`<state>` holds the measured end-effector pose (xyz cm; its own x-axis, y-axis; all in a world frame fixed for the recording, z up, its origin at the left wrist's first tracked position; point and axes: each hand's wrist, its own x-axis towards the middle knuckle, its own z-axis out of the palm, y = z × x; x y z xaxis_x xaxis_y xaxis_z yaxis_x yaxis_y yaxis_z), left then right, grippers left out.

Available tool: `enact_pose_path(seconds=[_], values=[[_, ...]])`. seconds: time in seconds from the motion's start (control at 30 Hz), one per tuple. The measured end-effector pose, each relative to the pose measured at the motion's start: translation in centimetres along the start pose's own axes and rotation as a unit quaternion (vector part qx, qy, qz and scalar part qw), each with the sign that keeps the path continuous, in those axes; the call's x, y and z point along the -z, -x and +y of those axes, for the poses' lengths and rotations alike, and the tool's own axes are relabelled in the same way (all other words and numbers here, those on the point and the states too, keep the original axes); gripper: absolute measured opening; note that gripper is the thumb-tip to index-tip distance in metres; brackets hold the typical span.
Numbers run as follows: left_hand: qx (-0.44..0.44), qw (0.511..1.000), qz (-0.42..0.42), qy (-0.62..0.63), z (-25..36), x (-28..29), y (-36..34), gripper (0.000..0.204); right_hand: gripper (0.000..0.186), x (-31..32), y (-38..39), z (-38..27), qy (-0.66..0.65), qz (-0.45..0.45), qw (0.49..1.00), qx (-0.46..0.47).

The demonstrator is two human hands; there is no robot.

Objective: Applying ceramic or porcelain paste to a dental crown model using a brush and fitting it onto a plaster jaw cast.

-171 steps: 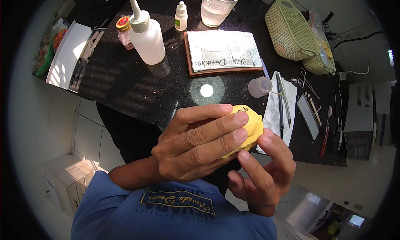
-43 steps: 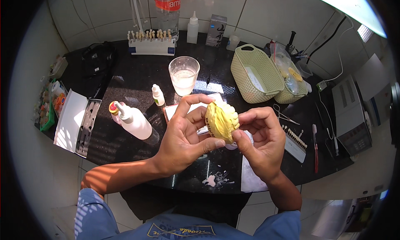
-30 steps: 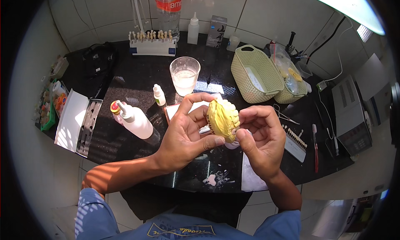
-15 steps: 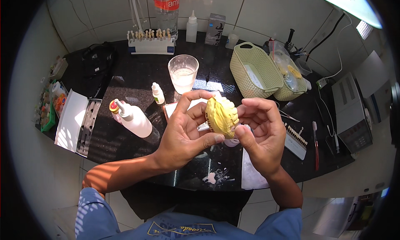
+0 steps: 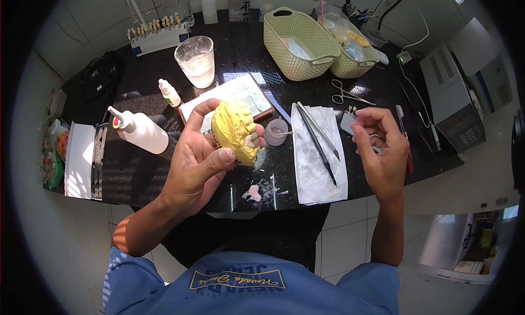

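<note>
My left hand (image 5: 191,170) is closed around a yellow dental cast (image 5: 232,126), thumb in front and fingers behind. A pale whitish tooth piece (image 5: 252,140) shows on the cast's right side, near its row of teeth. My right hand (image 5: 383,148) is raised over the right of the counter, apart from the cast. Its fingers are loosely curled with nothing visible in them. Behind those fingers, a tooth shade guide (image 5: 346,121) is partly hidden. Between my hands lies a white paper towel (image 5: 322,185) bearing a dark slim tool (image 5: 314,140) and a silvery one (image 5: 319,130).
A small clear cup (image 5: 278,133) with a stick stands beside the towel. Pink material and powder (image 5: 252,193) lie near the front edge. A glass of water (image 5: 196,63), a white squeeze bottle (image 5: 143,132), scissors (image 5: 350,93), a green basket (image 5: 292,55) and a grey appliance (image 5: 451,104) surround the work area.
My right hand has let go of the cast and moved right, toward the shade guide. My left hand keeps the cast, now turned somewhat. The view has shifted, uncovering the towel and tools.
</note>
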<state>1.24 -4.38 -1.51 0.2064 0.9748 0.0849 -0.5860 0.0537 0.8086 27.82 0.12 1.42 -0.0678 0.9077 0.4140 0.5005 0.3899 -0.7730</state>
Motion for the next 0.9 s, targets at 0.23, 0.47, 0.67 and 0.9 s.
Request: enact_pose_path(seconds=[0.23,0.47,0.67,0.9], values=[[0.026,0.993,0.057,0.096,-2.2,-1.4,3.1,0.085,0.011,-2.4,3.1,1.4,0.22,-0.15,0.962,0.061],[0.018,0.989,0.074,0.127,-2.8,-1.1,4.4,0.088,0.019,-3.4,2.5,1.2,0.251,-0.155,0.955,0.031],[0.007,0.987,0.06,0.152,-3.4,-0.7,4.8,0.084,0.019,-1.6,1.2,1.6,0.266,-0.095,0.959,0.036],[0.002,0.986,0.041,0.16,-3.6,-0.6,4.4,0.083,0.016,0.8,1.7,3.1,0.307,-0.079,0.948,-0.02]])
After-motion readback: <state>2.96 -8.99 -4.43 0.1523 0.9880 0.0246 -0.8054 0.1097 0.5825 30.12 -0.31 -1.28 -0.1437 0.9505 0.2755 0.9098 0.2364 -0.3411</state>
